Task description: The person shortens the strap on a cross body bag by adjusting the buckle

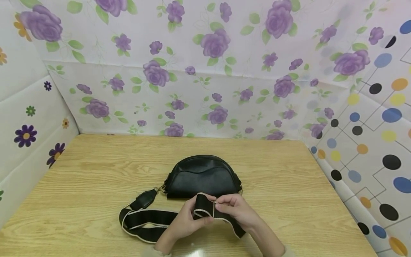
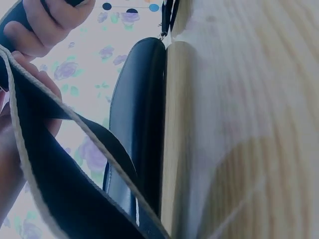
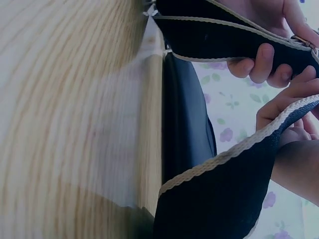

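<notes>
A black half-moon handbag (image 1: 202, 180) stands upright on the table, just beyond both hands. In front of it, my left hand (image 1: 189, 219) holds a folded loop of a wide black strap (image 1: 146, 217) with cream edging. My right hand (image 1: 236, 210) pinches the strap beside a thin metal slider (image 1: 213, 209) that crosses it. From there, the strap's free end hangs down under the right hand. In the right wrist view, the left fingers (image 3: 264, 62) curl around the strap. A black leather tab (image 1: 143, 200) joins the strap to the bag's left side by a gold clasp (image 1: 160, 189).
The wooden table (image 1: 106, 167) extends around the bag. Behind it hangs a white sheet (image 1: 189, 89) with purple roses. A dotted sheet (image 1: 369, 142) lines the right side and a flowered one (image 1: 25, 114) the left.
</notes>
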Tool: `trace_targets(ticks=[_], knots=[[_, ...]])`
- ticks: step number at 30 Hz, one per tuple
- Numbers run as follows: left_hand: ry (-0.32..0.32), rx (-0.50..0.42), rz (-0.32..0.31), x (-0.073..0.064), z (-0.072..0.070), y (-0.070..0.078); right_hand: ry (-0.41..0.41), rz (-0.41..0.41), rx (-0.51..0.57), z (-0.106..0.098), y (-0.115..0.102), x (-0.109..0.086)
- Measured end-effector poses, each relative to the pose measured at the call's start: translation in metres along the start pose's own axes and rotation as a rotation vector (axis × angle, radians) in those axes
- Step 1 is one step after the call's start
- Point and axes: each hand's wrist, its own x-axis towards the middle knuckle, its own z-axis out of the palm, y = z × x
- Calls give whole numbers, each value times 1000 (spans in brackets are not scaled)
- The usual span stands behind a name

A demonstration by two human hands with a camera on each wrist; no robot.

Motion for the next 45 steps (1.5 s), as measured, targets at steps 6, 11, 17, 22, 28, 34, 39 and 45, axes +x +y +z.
trace_targets(ticks=[6, 11, 17, 22, 28, 34, 39, 45], knots=[[2, 21, 14, 0, 0, 1, 12, 15, 2, 1, 0, 1], [11, 37, 18, 1, 0, 2, 9, 19, -35, -1, 0, 1], [28, 41, 35, 0, -1, 1, -16, 47, -72, -7, -3, -2], [44, 43, 36, 0, -3, 3, -18, 54, -91, -13, -4, -5], [46, 39, 29, 1, -3, 3, -12, 46, -107, -15, -4, -6], [32, -16, 16, 0, -1, -1, 33, 45, -115, -8, -6, -5], [16, -41, 17, 1, 2, -3, 30, 20, -100, -4, -6, -3], [11, -72, -19, 2, 5, -2, 49, 15, -108, -2, -4, -2]])
